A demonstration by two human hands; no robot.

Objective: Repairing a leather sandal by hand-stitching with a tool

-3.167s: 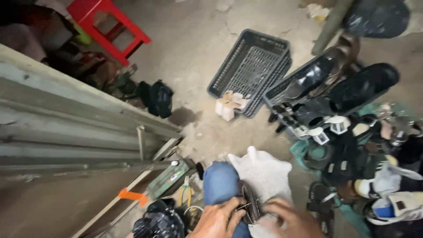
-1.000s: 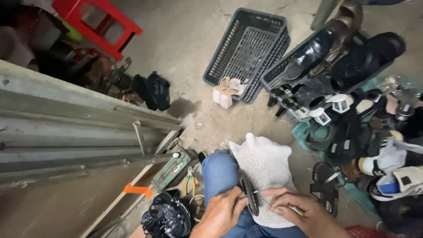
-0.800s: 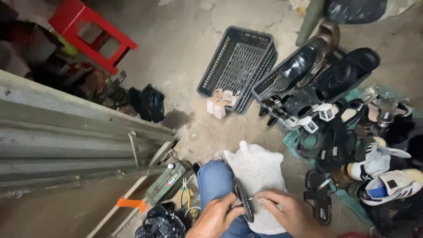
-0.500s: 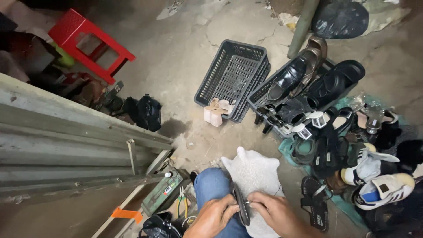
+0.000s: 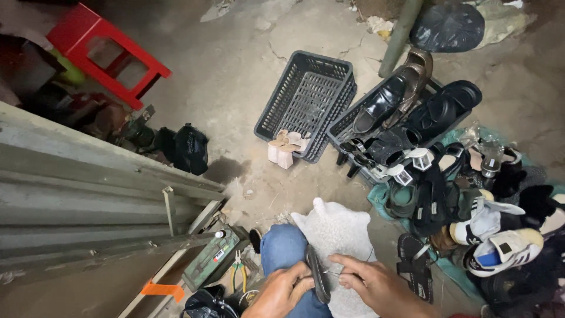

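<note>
A: What is gripped by the fingers (image 5: 303,281)?

B: A dark sandal strap (image 5: 318,275) is pinched edge-up by the left hand (image 5: 281,291); something thin, seemingly a needle with thread, is nipped by the right hand (image 5: 371,282). Both are held over the white cloth (image 5: 338,235) on the knee.

A: What could go wrong?

B: A fingertip could be pricked if the strap twists in that narrow pinch.

A: And against half a second earlier?

B: The grip is unchanged; only the black crate (image 5: 306,100) and shoe pile (image 5: 435,147) are seen slightly lower.

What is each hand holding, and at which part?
The left hand grips a dark sandal by its edge; the right hand pinches something thin beside it.
</note>
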